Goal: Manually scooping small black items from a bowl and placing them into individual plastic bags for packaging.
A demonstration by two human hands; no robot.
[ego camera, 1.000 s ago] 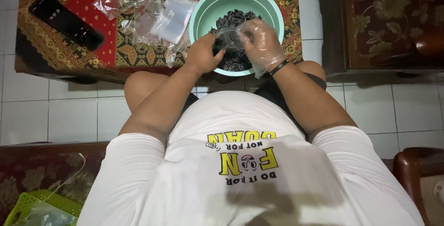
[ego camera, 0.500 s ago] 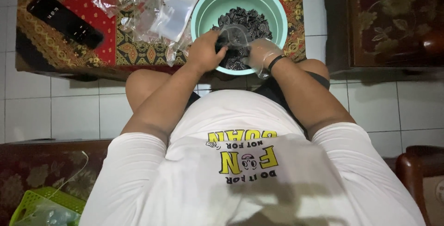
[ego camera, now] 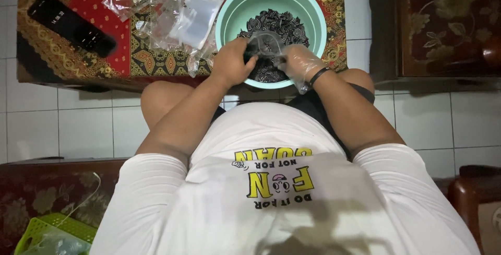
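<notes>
Top centre, both hands, left hand (ego camera: 232,63) bare and right hand (ego camera: 298,62) gloved, pinch a small clear bag (ego camera: 266,43) over dark pieces (ego camera: 284,25) in the mint bowl (ego camera: 235,12).

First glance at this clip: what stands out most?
A mint bowl of small dark patterned pieces sits at the top centre on a red patterned cloth. Over it, the left hand and the plastic-gloved right hand hold a clear bag.
</notes>
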